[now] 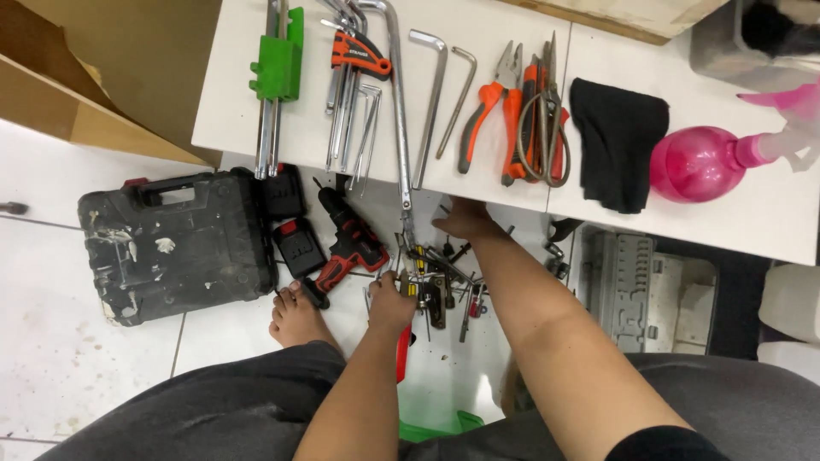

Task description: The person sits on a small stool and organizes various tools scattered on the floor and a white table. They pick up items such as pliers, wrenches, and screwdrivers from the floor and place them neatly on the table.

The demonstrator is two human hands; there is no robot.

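My left hand [391, 300] reaches down into a pile of screwdrivers and bits [444, 286] on the floor, its fingers curled around a small tool there. A red handle [403, 352] shows just beside its wrist. My right hand [463, 220] is at the front edge of the white table [256, 128], below the tip of a long chrome bar [398, 111]. The table edge hides its fingers.
On the table lie hex keys in a green holder [278, 64] and a red one [360, 53], orange pliers [485, 111], snips [543, 119], a black cloth [617, 141] and a pink spray bottle [700, 162]. On the floor: black tool case [175, 248], red drill [350, 248], batteries [299, 248], grey socket tray [649, 290], my bare foot [295, 316].
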